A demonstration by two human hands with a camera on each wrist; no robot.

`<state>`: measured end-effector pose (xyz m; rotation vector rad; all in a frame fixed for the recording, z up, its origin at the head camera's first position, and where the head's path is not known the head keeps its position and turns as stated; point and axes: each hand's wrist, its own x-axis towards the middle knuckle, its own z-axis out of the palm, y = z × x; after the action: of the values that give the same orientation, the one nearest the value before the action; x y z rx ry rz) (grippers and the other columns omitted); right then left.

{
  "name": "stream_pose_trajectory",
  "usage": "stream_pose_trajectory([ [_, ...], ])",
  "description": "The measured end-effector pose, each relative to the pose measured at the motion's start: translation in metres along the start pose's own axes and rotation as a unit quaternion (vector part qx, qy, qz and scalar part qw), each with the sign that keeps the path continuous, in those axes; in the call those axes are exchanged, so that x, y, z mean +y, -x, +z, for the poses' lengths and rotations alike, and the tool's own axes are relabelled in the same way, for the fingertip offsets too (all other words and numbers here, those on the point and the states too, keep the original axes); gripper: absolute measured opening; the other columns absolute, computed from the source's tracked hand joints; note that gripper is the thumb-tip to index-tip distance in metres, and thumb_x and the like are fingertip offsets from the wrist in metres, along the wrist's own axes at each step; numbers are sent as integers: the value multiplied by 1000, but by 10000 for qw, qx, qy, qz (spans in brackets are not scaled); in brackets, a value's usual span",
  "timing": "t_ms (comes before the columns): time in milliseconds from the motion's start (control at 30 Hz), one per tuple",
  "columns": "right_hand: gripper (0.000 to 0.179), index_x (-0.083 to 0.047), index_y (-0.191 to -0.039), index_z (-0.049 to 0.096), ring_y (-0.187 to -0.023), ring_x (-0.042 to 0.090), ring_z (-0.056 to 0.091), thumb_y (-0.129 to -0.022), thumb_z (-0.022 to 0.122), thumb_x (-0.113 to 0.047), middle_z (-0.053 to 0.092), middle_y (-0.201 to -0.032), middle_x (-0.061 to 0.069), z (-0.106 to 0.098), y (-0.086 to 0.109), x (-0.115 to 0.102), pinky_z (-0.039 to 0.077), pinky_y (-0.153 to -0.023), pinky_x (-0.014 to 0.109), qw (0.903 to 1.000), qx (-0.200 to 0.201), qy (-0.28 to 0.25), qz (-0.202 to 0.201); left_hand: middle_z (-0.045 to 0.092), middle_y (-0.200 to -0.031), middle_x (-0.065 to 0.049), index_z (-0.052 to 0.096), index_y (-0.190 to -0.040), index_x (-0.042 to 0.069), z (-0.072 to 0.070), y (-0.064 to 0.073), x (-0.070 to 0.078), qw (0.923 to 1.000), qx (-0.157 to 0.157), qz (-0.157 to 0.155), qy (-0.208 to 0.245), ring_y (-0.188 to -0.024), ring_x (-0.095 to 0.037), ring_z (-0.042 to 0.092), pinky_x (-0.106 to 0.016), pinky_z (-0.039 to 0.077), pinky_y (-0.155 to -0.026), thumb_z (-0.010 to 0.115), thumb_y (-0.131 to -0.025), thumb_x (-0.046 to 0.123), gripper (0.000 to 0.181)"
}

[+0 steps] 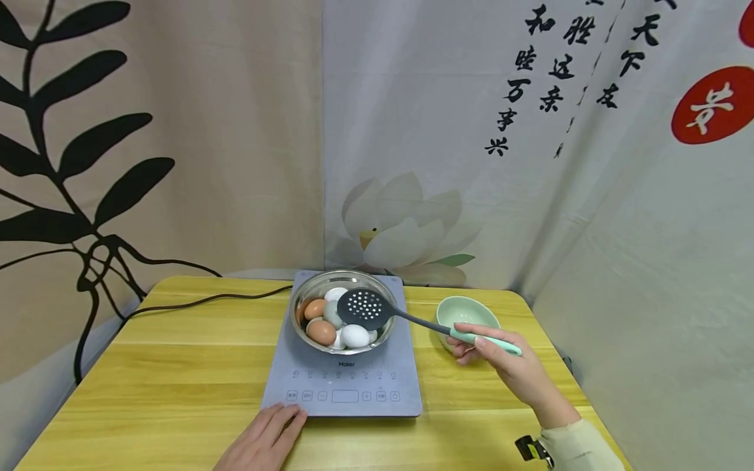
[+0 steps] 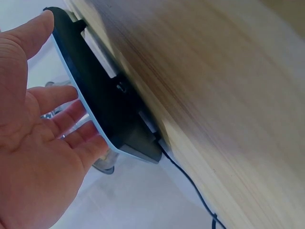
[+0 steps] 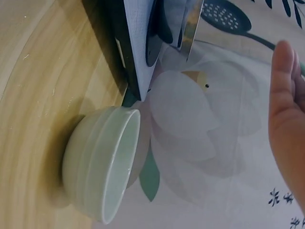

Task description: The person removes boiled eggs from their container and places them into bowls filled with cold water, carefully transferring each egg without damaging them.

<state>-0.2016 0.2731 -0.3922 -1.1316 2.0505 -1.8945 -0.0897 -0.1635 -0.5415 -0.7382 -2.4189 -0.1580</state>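
My right hand [image 1: 512, 373] grips the mint-green handle of a dark slotted skimmer [image 1: 366, 309]. Its perforated head is over a steel pot [image 1: 347, 351] holding several white and brown eggs [image 1: 321, 332]; whether it touches them I cannot tell. The right wrist view shows the skimmer head [image 3: 226, 16] raised clear of the pot rim. Under that hand stands a pale green bowl [image 1: 465, 307], also seen as a bowl [image 3: 97, 160] from the side. With fingers extended, my left hand [image 1: 265, 435] touches the front-left edge of a grey induction cooker [image 1: 353, 399].
The pot sits on the rear part of the cooker, on a wooden table [image 1: 177, 379]. A black power cord [image 1: 206, 299] runs left from the cooker. Printed curtains [image 1: 412, 131] hang behind the table and along its right side.
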Motion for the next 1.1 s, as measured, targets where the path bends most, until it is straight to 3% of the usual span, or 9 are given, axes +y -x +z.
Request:
stream_pose_trajectory([
  [200,41,22,-144,49,-115,19,75,-113,33,1,76,-125,23,-8,-2,6,66,-93,37,9985,-128,-433,314,69,-131,-5,75,-130,10,-1,-1,0,9999,-39,64,74,-119,-22,65,-15,3,-128,56,-85,91,95],
  [467,43,14,-145,55,-110,19,77,-117,32,-9,77,-128,16,-11,-7,9,66,-92,35,9902,39,-1141,803,69,-130,-6,75,-130,9,-1,-1,0,9999,-23,112,30,-118,-23,65,-15,2,-129,54,-87,90,94],
  [767,44,12,-145,57,-105,20,78,-117,34,-12,78,-127,16,-18,-15,14,66,-93,34,9894,-63,-1216,787,69,-129,-6,76,-129,9,2,0,0,9998,122,125,60,-118,-24,65,-14,2,-131,54,-87,90,94],
  [933,46,11,-141,60,-100,19,78,-118,35,-20,80,-120,14,-18,-16,18,67,-89,33,9848,298,-1338,1067,69,-130,-7,75,-129,9,3,1,-1,9998,133,121,91,-118,-25,65,-14,1,-131,55,-86,90,95],
  [1100,46,2,-136,67,-93,16,78,-118,38,-29,83,-112,10,-13,-17,19,68,-84,32,9740,856,-1543,1420,69,-130,-6,75,-130,9,3,1,0,9998,116,90,104,-118,-24,65,-14,1,-130,56,-85,91,95],
])
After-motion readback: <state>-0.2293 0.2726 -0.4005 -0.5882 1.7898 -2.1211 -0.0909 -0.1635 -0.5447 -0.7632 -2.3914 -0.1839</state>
